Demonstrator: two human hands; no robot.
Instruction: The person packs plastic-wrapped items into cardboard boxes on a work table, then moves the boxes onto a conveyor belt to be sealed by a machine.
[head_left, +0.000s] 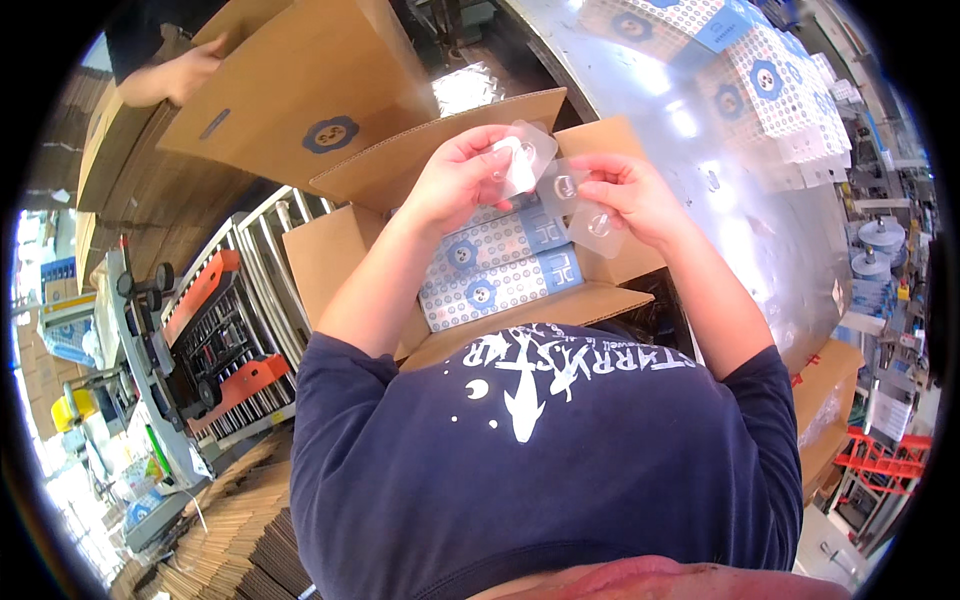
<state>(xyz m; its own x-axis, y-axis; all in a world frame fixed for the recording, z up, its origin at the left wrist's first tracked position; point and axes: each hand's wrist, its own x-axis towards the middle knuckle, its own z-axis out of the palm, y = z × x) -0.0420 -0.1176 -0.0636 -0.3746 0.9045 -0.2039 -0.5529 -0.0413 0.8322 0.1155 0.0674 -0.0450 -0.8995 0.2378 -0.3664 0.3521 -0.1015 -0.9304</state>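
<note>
Thumb and fingers of the left hand [460, 182] are pinched together on a thin, clear plastic square with a round centre [538, 148], glare across it, so I can't tell if it's just one. And just to the right, the right hand [632, 200] has its own firm pinch on two more see-through squares [592, 240], one pointing left, one hanging toward the near side! All of this sits above an open brown cardboard carton [608, 264], and down inside lie white boxes with blue ends and a small repeated pattern [515, 283]. Far left, another person's hand [185, 76] is at the edge of a large brown cardboard panel with a blue emblem [280, 95]. Over right, a shiny metal table [735, 225] carries patterned white boxes [800, 115] at its far end. Near left, stacked flat brown cardboard [235, 540].
</note>
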